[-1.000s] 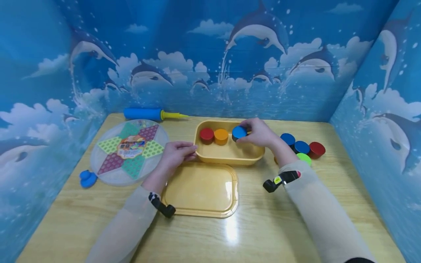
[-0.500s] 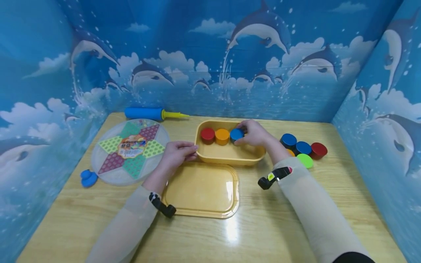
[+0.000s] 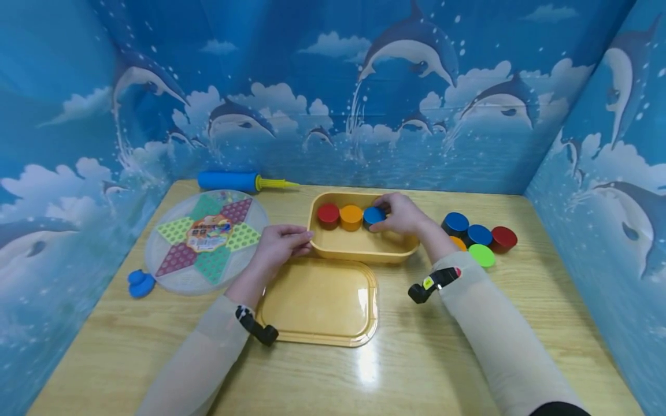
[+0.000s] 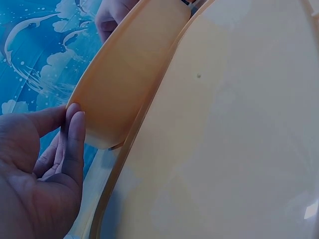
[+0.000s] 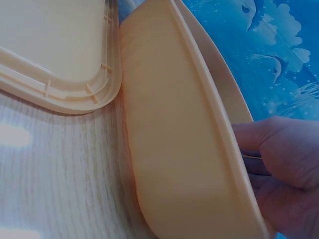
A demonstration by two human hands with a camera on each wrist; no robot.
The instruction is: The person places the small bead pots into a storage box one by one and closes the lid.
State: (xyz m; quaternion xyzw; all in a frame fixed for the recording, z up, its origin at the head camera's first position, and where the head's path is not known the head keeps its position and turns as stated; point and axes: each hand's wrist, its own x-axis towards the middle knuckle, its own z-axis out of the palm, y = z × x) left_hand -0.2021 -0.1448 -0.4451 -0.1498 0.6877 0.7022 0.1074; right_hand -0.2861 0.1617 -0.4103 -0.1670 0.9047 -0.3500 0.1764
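Observation:
In the head view a yellow plastic box [image 3: 359, 256] stands open-topped at the middle back of the table. A red round block [image 3: 328, 215], an orange round block [image 3: 351, 217] and a blue round block [image 3: 373, 218] sit in a row inside it. My right hand [image 3: 403, 215] reaches over the rim and holds the blue block between thumb and fingers, beside the orange one. At the box's left end my left hand [image 3: 281, 244] pinches the rim, as the left wrist view also shows. In the right wrist view the box wall hides my right fingertips and the block.
A yellow lid [image 3: 319, 303] lies in front of the box. To the right are several round blocks, among them a green one [image 3: 482, 255] and a red one [image 3: 503, 239]. A round star-patterned game board [image 3: 208, 237], a blue pump [image 3: 227, 180] and a small blue object [image 3: 140, 283] are left.
My right hand has shifted the blue block left inside the box, up to the orange block. Over the last half second it has hardly moved. The left hand stays at the rim.

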